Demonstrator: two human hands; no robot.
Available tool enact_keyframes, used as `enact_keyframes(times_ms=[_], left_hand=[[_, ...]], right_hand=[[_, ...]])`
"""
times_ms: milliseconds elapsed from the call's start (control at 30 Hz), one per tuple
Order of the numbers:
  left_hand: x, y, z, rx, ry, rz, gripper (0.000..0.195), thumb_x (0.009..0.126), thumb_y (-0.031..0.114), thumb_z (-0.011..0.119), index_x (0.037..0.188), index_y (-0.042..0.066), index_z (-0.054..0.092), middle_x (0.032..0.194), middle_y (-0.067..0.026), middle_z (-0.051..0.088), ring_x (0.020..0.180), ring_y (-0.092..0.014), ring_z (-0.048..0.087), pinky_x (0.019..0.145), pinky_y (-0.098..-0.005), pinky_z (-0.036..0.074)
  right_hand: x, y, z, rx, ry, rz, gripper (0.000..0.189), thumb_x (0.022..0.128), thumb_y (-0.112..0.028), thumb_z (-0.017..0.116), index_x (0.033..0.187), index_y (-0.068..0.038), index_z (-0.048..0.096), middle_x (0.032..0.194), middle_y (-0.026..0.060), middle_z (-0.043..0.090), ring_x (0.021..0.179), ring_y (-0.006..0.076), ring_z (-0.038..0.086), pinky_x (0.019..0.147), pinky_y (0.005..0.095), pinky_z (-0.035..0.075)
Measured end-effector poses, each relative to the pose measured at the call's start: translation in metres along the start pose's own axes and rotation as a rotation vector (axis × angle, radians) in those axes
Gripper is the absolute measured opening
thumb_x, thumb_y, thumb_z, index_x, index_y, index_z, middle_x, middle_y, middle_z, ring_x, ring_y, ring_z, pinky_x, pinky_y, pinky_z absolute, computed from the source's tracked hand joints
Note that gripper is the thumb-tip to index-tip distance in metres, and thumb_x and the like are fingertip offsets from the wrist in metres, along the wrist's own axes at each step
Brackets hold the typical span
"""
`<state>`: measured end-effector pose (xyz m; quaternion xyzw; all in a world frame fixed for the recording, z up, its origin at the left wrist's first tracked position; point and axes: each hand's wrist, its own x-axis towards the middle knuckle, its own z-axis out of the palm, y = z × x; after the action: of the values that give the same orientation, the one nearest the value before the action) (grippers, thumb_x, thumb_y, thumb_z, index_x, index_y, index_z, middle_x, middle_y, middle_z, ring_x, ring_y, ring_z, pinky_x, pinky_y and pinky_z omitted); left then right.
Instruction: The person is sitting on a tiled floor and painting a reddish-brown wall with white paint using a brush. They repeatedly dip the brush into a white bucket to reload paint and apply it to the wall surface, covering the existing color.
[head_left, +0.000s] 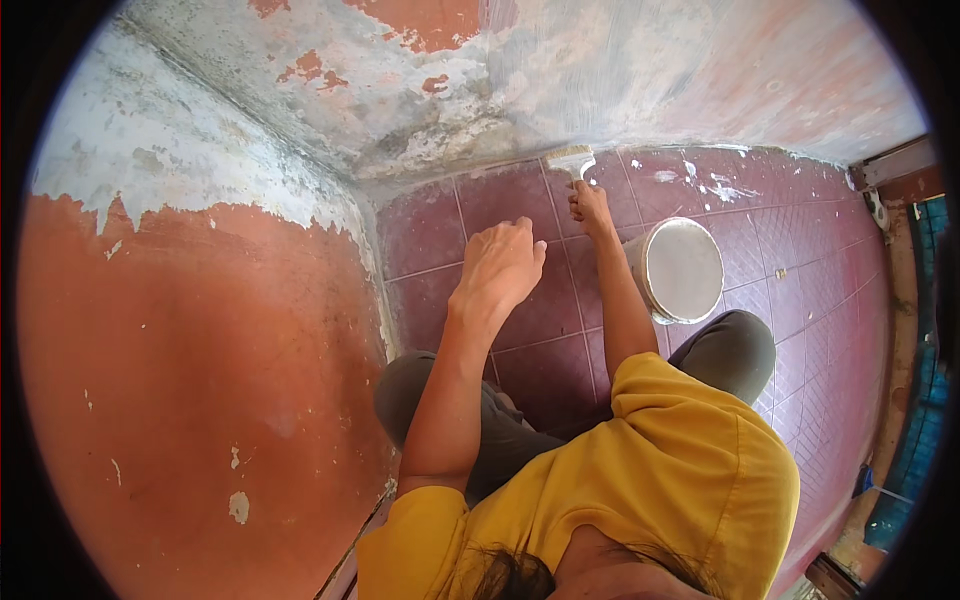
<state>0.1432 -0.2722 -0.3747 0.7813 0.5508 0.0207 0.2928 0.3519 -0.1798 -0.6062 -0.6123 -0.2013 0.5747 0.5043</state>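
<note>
My right hand (589, 206) grips the handle of a wide flat paintbrush (574, 161), whose bristles lie at the foot of the far wall (600, 90), where it meets the tiled floor. Patchy white and grey covers that wall, with orange remnants higher up. My left hand (501, 262) hangs over the floor to the left of the brush, its fingers curled; whether anything is inside them is hidden. Beside my right forearm stands a round white bucket (684, 270) filled with a pale, greyish-white liquid.
At left rises an orange wall (187, 360) with a peeling white upper band. Dark red floor tiles (525, 300) bear white splashes (724, 187) along the far wall. My bent knees frame the work area. A doorway frame (896, 292) and blue-green material (919, 420) stand at right.
</note>
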Motion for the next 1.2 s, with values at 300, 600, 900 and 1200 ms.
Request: enact_keyframes(times_ms=[300, 600, 900, 1200], left_hand=[[-0.008, -0.003, 0.000, -0.007, 0.005, -0.025, 0.035, 0.092, 0.025, 0.053, 0.112, -0.004, 0.057, 0.100, -0.0243, 0.064, 0.098, -0.040, 0.060, 0.086, -0.0468, 0.046], [-0.010, 0.000, 0.000, 0.000, 0.030, 0.003, 0.032, 0.092, 0.024, 0.053, 0.107, -0.004, 0.058, 0.096, -0.0239, 0.065, 0.096, -0.040, 0.060, 0.085, -0.0471, 0.046], [-0.012, -0.004, -0.003, 0.000, 0.014, -0.032, 0.031, 0.092, 0.025, 0.053, 0.105, -0.003, 0.059, 0.095, -0.0233, 0.065, 0.096, -0.039, 0.060, 0.084, -0.0466, 0.046], [-0.011, -0.004, 0.000, -0.026, 0.028, -0.013, 0.032, 0.092, 0.025, 0.053, 0.105, -0.003, 0.059, 0.094, -0.0246, 0.065, 0.095, -0.041, 0.060, 0.084, -0.0474, 0.046]], right_hand=[[-0.062, -0.105, 0.022, 0.095, -0.203, -0.287, 0.034, 0.093, -0.025, 0.054, 0.104, 0.007, 0.058, 0.058, -0.0039, 0.039, 0.043, 0.0029, 0.029, 0.038, 0.0217, 0.020], [-0.037, -0.025, 0.003, 0.039, 0.006, -0.097, 0.023, 0.092, -0.020, 0.052, 0.101, 0.001, 0.058, 0.057, -0.0040, 0.038, 0.041, 0.0042, 0.029, 0.036, 0.0225, 0.021], [-0.041, -0.097, 0.043, -0.001, -0.200, -0.167, 0.030, 0.091, -0.020, 0.052, 0.103, 0.006, 0.057, 0.059, -0.0026, 0.039, 0.042, 0.0044, 0.028, 0.038, 0.0227, 0.021], [-0.172, -0.243, 0.088, 0.117, -0.435, -0.736, 0.037, 0.098, -0.030, 0.049, 0.112, 0.003, 0.058, 0.058, -0.0058, 0.034, 0.046, 0.0027, 0.026, 0.040, 0.0211, 0.018]])
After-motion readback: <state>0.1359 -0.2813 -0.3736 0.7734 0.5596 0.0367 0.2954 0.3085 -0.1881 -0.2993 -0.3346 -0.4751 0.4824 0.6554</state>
